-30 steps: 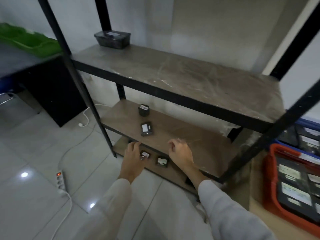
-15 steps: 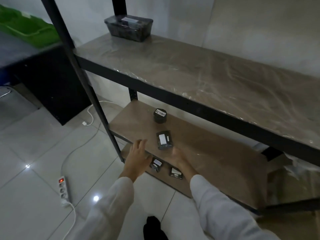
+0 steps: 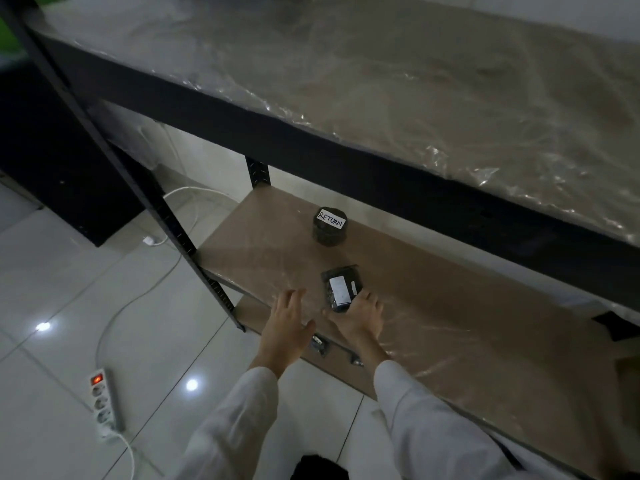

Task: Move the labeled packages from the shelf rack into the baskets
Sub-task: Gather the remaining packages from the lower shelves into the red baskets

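Observation:
On the middle shelf (image 3: pixel 433 306) of the rack stands a round black jar (image 3: pixel 330 226) with a white label reading RETURN. Nearer to me lies a flat black package (image 3: pixel 341 288) with a white label. My right hand (image 3: pixel 360 317) touches its near end, with the thumb on one side and the fingers on the other. My left hand (image 3: pixel 285 323) hovers flat beside it at the shelf's front edge, fingers straight, holding nothing. Two small labeled packages (image 3: pixel 318 342) (image 3: pixel 356 360) peek out on the lowest shelf beneath my hands.
The plastic-wrapped upper shelf (image 3: pixel 415 81) overhangs the middle one. A black upright post (image 3: pixel 138 188) runs down on the left. A white power strip (image 3: pixel 102 400) and its cable lie on the tiled floor. A black cabinet (image 3: pixel 52 150) stands at the left.
My view has dropped closer to the rack. Both hands have risen from the lowest shelf to the middle shelf, and my right hand has reached the flat package.

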